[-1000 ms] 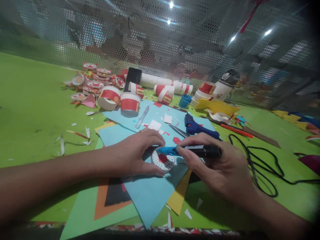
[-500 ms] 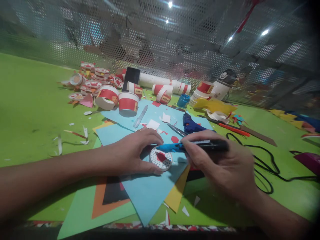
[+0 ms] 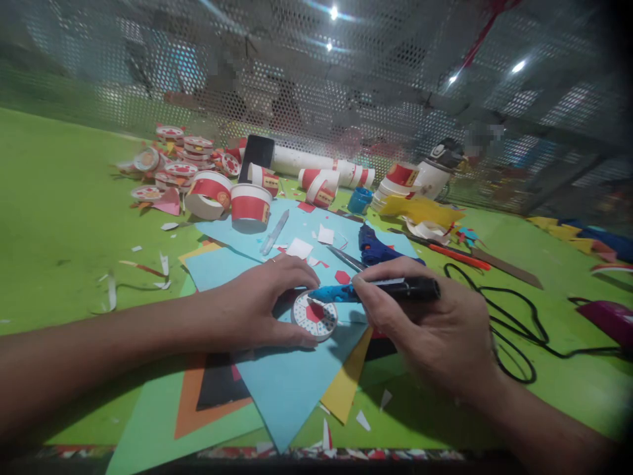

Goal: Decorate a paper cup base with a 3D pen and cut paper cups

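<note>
A small round white paper disc with a red centre and blue dots lies on light blue paper. My left hand grips its left edge between thumb and fingers. Held in my right hand is a black marker, its front part smeared with blue. The marker slants left over the upper part of the disc; I cannot tell whether its tip touches. Just beyond the right hand are a silver pointed tool and a dark blue glue gun.
Red-and-white paper cups and a blue paint jar stand behind. Finished-looking paper figures pile up at back left. Orange-handled scissors, a black cord and a purple object are at right. Scraps litter the green table.
The whole view has shifted slightly. The marker sits a little differently over the disc, and the red centre shows more fully. Both hands keep their grips.
</note>
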The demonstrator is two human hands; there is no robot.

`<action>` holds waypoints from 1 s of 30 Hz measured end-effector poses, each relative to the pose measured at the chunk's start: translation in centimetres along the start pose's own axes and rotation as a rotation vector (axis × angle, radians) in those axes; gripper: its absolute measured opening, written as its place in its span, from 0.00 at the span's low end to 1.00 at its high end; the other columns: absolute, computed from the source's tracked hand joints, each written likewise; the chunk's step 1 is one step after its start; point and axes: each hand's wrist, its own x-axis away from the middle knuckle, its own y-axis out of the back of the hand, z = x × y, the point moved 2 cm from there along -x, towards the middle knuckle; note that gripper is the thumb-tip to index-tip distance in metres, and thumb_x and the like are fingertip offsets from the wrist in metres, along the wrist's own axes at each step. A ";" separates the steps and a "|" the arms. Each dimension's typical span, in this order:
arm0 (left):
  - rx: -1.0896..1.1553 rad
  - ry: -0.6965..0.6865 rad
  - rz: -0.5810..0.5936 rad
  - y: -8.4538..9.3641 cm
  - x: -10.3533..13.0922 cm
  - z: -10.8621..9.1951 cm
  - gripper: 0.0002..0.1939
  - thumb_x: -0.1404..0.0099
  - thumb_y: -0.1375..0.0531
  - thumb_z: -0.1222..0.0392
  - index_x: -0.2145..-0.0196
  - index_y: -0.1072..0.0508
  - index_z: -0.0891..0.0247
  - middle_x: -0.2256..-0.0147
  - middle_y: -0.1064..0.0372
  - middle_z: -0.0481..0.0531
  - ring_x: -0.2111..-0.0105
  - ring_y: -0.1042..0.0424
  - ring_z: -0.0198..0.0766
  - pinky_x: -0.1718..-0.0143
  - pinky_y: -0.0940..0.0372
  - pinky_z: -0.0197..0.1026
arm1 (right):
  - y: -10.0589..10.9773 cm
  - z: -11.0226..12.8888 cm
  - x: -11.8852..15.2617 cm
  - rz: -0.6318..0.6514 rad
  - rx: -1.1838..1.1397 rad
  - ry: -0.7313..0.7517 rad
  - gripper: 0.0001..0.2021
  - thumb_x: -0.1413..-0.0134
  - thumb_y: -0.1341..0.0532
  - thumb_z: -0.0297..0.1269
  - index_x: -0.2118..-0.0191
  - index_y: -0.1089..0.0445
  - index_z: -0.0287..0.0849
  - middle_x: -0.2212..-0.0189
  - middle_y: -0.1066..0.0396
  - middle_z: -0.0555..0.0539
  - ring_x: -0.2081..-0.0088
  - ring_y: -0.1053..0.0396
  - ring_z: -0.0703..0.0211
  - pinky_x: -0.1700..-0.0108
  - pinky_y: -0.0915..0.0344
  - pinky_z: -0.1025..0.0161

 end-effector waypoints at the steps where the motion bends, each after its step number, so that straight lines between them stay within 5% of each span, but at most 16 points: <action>1: 0.001 -0.009 -0.004 0.0 0.0 0.0 0.24 0.45 0.32 0.51 0.52 0.29 0.61 0.52 0.32 0.57 0.52 0.33 0.47 0.49 0.36 0.49 | 0.0 -0.1 0.0 0.004 -0.006 -0.002 0.02 0.46 0.36 0.33 0.68 0.28 0.42 0.82 0.30 0.56 0.85 0.38 0.70 0.83 0.40 0.70; 20: 0.008 -0.017 0.000 -0.1 0.0 0.2 0.25 0.45 0.31 0.52 0.52 0.29 0.64 0.52 0.33 0.58 0.51 0.34 0.46 0.49 0.37 0.48 | -0.4 -0.3 0.1 0.022 -0.065 -0.022 0.02 0.47 0.35 0.31 0.67 0.27 0.40 0.79 0.27 0.56 0.82 0.34 0.71 0.80 0.38 0.73; 30: 0.015 -0.044 -0.017 -0.2 -0.1 0.4 0.24 0.44 0.32 0.53 0.53 0.29 0.66 0.53 0.33 0.59 0.53 0.33 0.47 0.50 0.36 0.48 | -0.2 1.3 -0.3 0.158 0.077 0.183 0.01 0.47 0.35 0.27 0.67 0.27 0.35 0.78 0.27 0.53 0.79 0.34 0.71 0.73 0.37 0.75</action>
